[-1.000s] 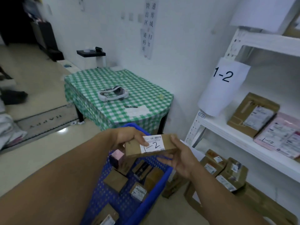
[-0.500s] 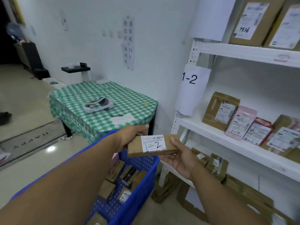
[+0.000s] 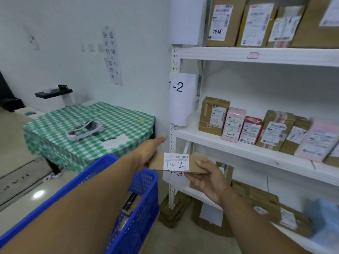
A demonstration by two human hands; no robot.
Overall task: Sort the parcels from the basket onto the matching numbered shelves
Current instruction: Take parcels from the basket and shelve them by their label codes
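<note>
Progress: one flat cardboard parcel (image 3: 176, 164), label hand-marked "1-2", is out of the blue basket (image 3: 145, 198) and held up at centre frame, in front of the shelf upright, below the "1-2" sign (image 3: 180, 96). It touches no shelf board, so this one is not yet placed.

- Left hand (image 3: 148, 153) holds the parcel's left end from behind. The thumb is stretched out above the top edge; the other fingers are hidden behind the card.
- Right hand (image 3: 207, 180) pinches the right end, thumb on the front face, fingers curled beneath.

Done so far, judged from the layout: the 1-2 shelf (image 3: 238, 149) at right of frame carries a row of upright parcels, among them a brown box (image 3: 213, 116), a pink parcel (image 3: 233, 124) and a red parcel (image 3: 250, 130). Two of these show "1-2" marks. The shelf's left end, beside the brown box, has free board.

Left to do: place this parcel. More parcels (image 3: 130, 202) lie in the basket at lower centre; their number cannot be told.

Room: white metal racking fills the right half, with an upper shelf of boxes (image 3: 225, 21) and lower levels with cartons. A second sign (image 3: 175, 177) is mostly hidden behind the parcel. At left, a table (image 3: 110, 116) under a green checked cloth carries a headset (image 3: 85, 130), a pen (image 3: 108, 138) and a paper slip (image 3: 114, 142). A notice in Chinese characters (image 3: 111, 55) hangs on the white wall. The floor is glossy, with a mat (image 3: 16, 180) at the left edge.
</note>
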